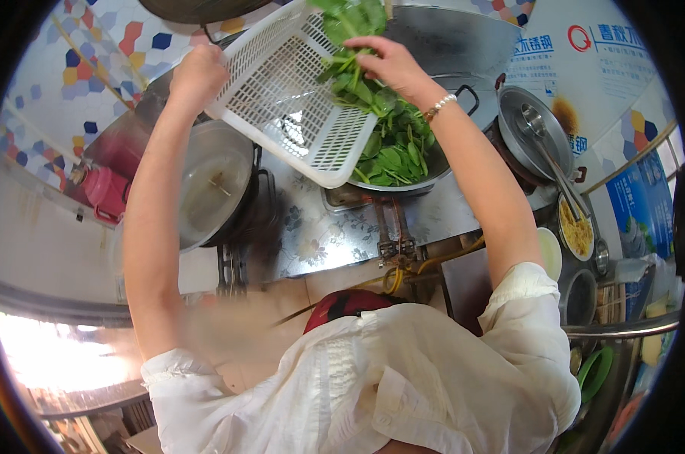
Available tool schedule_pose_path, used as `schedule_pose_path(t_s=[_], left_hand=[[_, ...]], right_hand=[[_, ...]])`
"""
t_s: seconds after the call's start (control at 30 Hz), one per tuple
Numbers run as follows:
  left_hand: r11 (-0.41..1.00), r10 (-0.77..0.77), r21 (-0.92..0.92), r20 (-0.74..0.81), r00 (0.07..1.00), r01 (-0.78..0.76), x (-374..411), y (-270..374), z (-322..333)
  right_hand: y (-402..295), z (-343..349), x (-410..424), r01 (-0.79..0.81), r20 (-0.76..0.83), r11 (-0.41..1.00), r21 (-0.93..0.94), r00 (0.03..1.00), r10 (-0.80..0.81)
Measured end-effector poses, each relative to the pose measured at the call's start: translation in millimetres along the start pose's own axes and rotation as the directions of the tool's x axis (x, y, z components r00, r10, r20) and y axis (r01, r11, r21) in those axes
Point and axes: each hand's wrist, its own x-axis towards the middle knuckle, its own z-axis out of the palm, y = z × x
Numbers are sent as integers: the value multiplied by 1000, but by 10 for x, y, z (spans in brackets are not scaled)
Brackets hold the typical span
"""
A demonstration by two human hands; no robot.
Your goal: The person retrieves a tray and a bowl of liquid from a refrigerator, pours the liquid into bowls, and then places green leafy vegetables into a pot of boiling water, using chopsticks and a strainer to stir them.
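My left hand grips the left rim of a white plastic basket, which is tilted over a large metal wok. At the basket's right side, my right hand has its fingers on a bunch of leafy greens. Some of those leaves still lie against the slotted wall, and a large leaf sticks up beyond the fingertips. Below the basket's right edge, more green leaves fill the wok. The basket hides the wok's left part.
A wide pot with cloudy liquid stands left on the metal stove top. To the right are a pan holding a ladle and a bowl of yellow food. Gas valves line the front edge. A pink thermos is far left.
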Motion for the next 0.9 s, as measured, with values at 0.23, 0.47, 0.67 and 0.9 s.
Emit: schedule_pose_path(t_s=[0.23,0.47,0.67,0.9], left_hand=[[857,-203,-434,215,955,280,-480,-500,-11],[768,-316,-512,218,923,384,-776,-585,-60],[758,-319,-512,249,914,404,-809,-634,-47],[625,-409,-592,308,859,509,-1048,-1001,-61]], right_hand=[[-382,74,265,214,64,856,-470,976,-209],[259,41,28,140,146,778,-613,987,-63],[122,-82,66,-135,-173,951,-277,981,89],[2,-501,176,16,-353,995,-103,934,-52]])
